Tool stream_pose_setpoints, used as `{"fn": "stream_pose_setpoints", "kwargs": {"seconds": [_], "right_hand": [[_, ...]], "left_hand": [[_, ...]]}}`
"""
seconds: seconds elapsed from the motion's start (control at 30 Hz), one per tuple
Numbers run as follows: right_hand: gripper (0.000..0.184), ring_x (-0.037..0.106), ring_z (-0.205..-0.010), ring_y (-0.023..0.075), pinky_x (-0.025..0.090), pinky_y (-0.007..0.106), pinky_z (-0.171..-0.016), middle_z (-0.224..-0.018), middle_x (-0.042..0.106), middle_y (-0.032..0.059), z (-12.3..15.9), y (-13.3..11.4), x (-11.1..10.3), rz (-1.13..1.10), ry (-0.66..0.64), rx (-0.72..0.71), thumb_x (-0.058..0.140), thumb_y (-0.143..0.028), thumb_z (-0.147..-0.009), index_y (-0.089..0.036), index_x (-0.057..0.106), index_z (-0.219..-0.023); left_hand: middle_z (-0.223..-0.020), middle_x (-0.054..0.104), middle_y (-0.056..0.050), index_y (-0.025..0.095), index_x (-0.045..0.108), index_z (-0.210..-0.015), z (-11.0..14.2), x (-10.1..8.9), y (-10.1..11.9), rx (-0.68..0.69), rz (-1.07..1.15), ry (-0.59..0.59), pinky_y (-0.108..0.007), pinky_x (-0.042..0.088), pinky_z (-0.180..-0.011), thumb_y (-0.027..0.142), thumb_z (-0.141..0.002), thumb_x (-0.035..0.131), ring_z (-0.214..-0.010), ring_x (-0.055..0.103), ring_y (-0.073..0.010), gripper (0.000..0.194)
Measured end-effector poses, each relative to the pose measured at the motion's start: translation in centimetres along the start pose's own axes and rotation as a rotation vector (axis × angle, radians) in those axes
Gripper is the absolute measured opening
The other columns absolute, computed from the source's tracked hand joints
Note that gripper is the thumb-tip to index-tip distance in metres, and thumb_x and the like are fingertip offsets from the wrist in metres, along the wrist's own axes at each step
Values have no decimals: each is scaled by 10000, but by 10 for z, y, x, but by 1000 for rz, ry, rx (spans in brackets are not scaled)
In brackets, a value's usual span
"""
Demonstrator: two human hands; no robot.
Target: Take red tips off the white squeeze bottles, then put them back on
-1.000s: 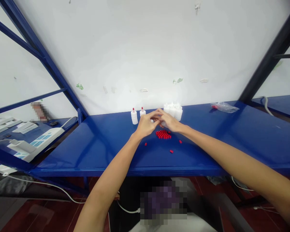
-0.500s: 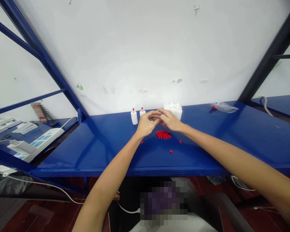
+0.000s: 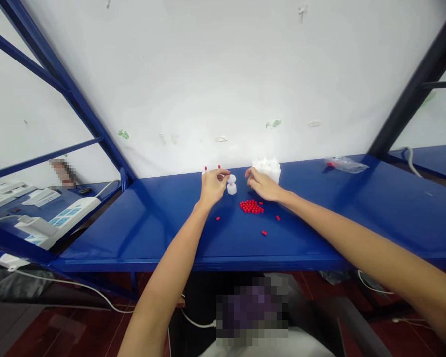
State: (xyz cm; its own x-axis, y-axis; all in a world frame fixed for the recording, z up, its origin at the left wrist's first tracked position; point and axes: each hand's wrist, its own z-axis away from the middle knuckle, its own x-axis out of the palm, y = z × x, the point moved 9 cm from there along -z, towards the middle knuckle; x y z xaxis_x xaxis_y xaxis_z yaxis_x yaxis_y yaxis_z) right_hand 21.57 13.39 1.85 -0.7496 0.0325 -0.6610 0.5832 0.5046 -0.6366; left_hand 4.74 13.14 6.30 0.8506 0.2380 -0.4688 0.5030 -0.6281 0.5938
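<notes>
My left hand rests on the blue shelf, fingers curled, with its fingertips pinched on the top of a small white bottle. Behind that hand stand two more white bottles; only their red tips show. My right hand lies a little to the right of the bottle, fingers loosely apart and holding nothing I can see. It is just in front of a cluster of uncapped white bottles. A pile of small red caps lies between and in front of my hands.
Loose red caps are scattered near the pile. A clear plastic bag lies at the back right. A white power strip and cables sit on the left shelf. Blue and black frame struts rise on both sides.
My hands, joined over the bottle before, have separated. The left has moved left and back with the bottle toward the two capped ones; the right has drawn off to the right.
</notes>
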Motion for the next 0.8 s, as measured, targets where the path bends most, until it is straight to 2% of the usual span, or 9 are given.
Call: {"fn": "stream_pose_setpoints", "kwargs": {"seconds": [0.13,0.2,0.27,0.37,0.5,0.67,0.8], "right_hand": [[168,583,-829,213,434,351,-805,-874,648,70,0,3,6,114,-45,20,448,-198,-814,-178,604,-875],[193,587,-894,226,419,360,-858,-934,653,91,1,2,11,157,-74,-5,444,-187,-821,-178,635,-806],[234,590,-906,227,412,361,-870,-934,652,91,2,1,13,149,-90,-29,415,-184,-841,-178,646,-807],[249,581,-827,209,413,340,-798,-844,636,59,3,-3,10,83,-53,-26,384,-204,-857,-181,632,-861],[221,521,-671,172,385,293,-657,-687,563,7,6,-15,3,-85,0,2,390,-224,-808,-190,608,-819],[299,422,-489,145,338,281,-511,-515,466,-11,10,-29,13,-431,-94,33,309,-320,-844,-200,532,-684],[339,419,-460,147,327,274,-470,-507,478,-11,10,-30,24,-615,-155,28,284,-416,-885,-210,516,-750]], "left_hand": [[-815,757,-47,173,754,-874,3,13,0,42,-59,-90,-304,530,-712,117,-803,625,-668,651,-153,157],[-842,756,-52,175,750,-910,4,17,0,58,-76,-121,-308,525,-708,118,-809,627,-653,638,-152,169],[-890,752,-57,174,737,-974,4,15,2,76,-86,-106,-307,522,-712,123,-809,642,-650,628,-146,197],[-915,727,-50,178,715,-1021,5,8,13,140,-69,-28,-290,520,-728,137,-819,655,-663,621,-130,214],[-906,683,-38,191,710,-953,14,10,36,248,51,17,-267,525,-750,207,-874,633,-735,622,-124,111],[-908,663,-38,188,697,-904,22,17,52,213,238,54,-264,549,-745,225,-870,652,-782,634,-126,67],[-906,663,-39,178,692,-893,22,16,52,185,353,86,-260,563,-752,237,-856,676,-810,651,-127,72]]}}
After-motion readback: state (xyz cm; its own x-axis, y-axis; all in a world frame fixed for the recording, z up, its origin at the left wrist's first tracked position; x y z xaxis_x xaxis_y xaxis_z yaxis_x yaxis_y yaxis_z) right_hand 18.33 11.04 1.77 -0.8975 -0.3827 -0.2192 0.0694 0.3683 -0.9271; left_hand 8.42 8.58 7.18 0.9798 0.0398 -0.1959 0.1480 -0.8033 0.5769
